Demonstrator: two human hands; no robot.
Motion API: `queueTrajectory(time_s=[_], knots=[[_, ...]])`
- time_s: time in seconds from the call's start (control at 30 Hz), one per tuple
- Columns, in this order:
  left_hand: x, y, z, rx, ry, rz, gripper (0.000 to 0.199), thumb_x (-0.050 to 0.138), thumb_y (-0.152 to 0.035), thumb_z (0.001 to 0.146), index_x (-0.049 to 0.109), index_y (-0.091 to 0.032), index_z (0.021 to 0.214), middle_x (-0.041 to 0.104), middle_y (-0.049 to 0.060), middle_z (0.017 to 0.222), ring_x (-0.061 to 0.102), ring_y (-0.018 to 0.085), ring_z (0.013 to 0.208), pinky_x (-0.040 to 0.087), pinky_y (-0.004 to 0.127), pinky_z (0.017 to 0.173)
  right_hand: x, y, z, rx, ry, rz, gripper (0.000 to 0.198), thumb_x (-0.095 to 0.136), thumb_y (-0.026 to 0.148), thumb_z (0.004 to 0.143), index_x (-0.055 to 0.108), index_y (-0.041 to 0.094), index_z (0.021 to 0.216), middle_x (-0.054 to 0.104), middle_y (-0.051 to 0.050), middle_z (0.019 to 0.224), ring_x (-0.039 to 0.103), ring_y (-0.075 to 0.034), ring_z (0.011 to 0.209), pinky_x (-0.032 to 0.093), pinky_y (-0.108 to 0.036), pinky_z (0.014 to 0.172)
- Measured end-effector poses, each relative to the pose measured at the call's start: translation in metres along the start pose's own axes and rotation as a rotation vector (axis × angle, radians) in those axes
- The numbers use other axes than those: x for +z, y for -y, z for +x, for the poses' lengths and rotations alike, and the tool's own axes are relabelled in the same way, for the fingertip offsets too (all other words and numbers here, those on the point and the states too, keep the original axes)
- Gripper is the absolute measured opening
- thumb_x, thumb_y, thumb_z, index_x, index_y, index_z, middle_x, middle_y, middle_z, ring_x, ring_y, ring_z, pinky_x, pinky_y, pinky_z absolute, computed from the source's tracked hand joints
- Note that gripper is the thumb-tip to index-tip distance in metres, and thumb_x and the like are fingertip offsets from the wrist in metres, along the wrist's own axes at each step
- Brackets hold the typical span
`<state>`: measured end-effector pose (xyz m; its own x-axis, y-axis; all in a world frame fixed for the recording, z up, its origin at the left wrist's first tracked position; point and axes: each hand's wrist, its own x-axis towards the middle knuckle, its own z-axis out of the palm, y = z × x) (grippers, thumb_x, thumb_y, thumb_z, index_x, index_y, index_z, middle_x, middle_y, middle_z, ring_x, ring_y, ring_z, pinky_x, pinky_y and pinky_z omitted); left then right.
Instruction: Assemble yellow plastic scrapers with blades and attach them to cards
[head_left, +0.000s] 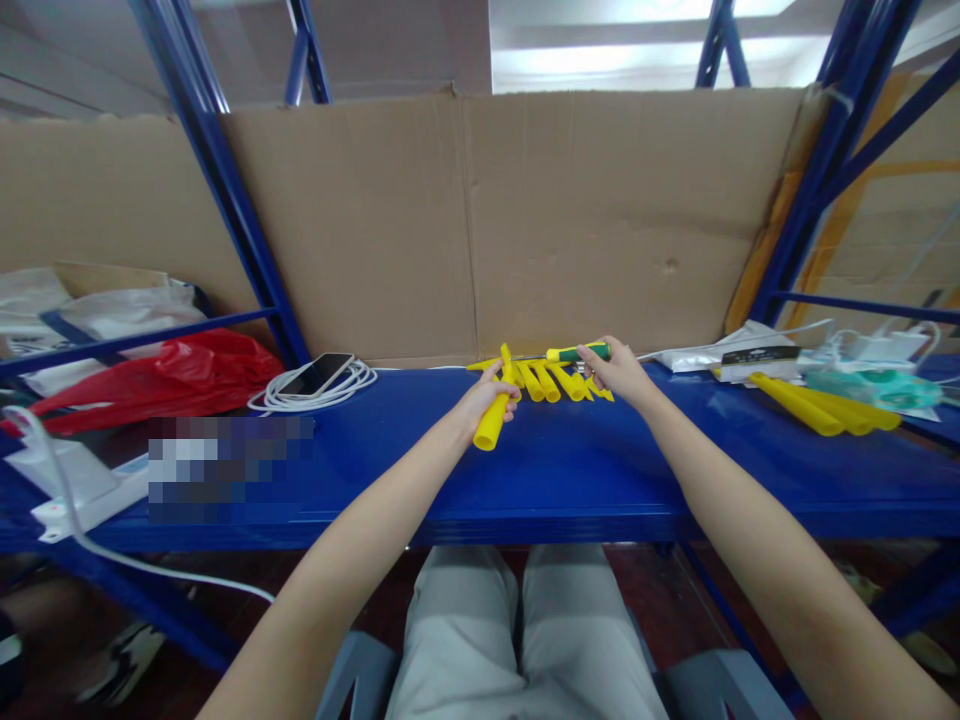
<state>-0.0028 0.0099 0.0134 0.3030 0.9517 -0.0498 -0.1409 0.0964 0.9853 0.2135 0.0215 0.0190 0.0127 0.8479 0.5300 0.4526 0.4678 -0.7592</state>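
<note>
My left hand (489, 396) is closed around a yellow plastic tube (491, 424), its round end tilted toward me and a narrow crosspiece at its far end. In my right hand (616, 368) is a screwdriver (589, 353) with a green and yellow handle. Its shaft points left toward the far end of the tube; whether the tip touches it I cannot tell. Between and behind my hands, several similar yellow tubes (549, 384) lie in a row on the blue shelf top (570, 470). Small pieces near my right fingers are too small to make out.
A phone (321, 374) lies on a coiled white cable (360, 378) at left, near a red plastic bag (187, 370) and a white power strip (97, 500). More yellow tubes (817, 405) and a green bag (874, 388) sit at right. Cardboard (360, 240) walls the back.
</note>
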Motion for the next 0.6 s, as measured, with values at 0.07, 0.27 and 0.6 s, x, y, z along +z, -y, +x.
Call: queueTrajectory(time_s=[0.07,0.27,0.6], knots=[[0.0004,-0.0001,-0.0002,0.007,-0.003,0.014,0.080,0.041,0.001,0.071,0.015,-0.030,0.140,0.045,-0.005,0.061,0.038,0.005,0.036,0.028,0.016,0.036,-0.0004,-0.0010,0.0001,0.016,0.005,0.008,0.036,0.053,0.055,0.078,0.037,0.022,0.076,0.052,0.003,0.056,0.043,-0.007,0.035,0.032,-0.020,0.033],[0.0028,-0.0029,-0.0038,0.016,-0.049,0.049,0.083,0.041,0.001,0.071,0.012,-0.031,0.141,0.045,-0.005,0.061,0.039,0.005,0.036,0.029,0.016,0.037,0.0011,-0.0030,-0.0001,-0.028,0.084,0.118,0.042,0.067,0.047,0.070,0.035,0.024,0.085,0.047,0.009,0.052,0.045,-0.008,0.037,0.033,-0.019,0.034],[0.0032,-0.0017,-0.0065,0.046,-0.086,0.102,0.082,0.043,0.001,0.071,0.016,-0.031,0.141,0.049,-0.004,0.064,0.041,0.005,0.037,0.033,0.016,0.038,0.0012,-0.0037,0.0013,-0.006,0.076,0.123,0.042,0.064,0.052,0.071,0.037,0.023,0.084,0.050,0.008,0.050,0.044,-0.008,0.033,0.032,-0.019,0.031]])
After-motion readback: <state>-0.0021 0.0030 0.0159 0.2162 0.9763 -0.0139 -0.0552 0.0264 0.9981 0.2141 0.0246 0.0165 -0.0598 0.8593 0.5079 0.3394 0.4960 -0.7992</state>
